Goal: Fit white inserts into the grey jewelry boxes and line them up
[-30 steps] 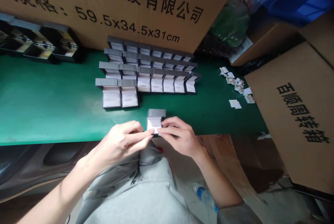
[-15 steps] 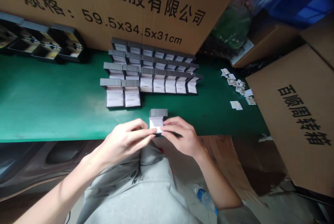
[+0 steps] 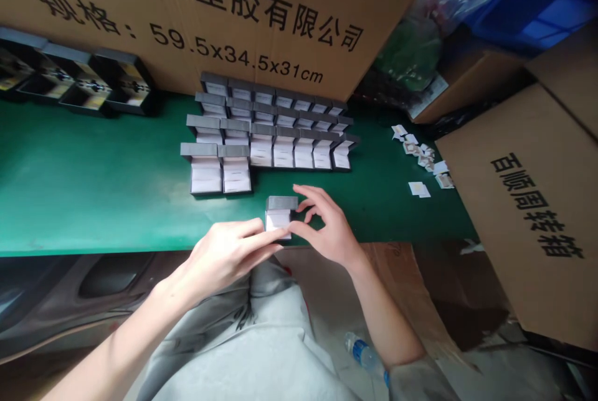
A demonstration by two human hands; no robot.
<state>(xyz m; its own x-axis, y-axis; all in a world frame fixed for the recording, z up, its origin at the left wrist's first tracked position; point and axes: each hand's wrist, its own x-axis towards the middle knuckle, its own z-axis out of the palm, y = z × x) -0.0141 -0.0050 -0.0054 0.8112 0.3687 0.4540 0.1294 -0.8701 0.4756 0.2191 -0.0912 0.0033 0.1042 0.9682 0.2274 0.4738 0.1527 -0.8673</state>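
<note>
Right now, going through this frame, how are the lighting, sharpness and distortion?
In the head view, the light is soft and even, with only faint shadows under the open grey jewellery box; the carton print stays legible, the left hand and right hand look fairly sharp, and wide-angle stretching shows toward the edges.

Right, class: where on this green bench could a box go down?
Bare green bench lies left of the rows of gray boxes, below the black trays, and between the rows and the paper slips. Crowded: the rows, and the box at the left hand.
</note>
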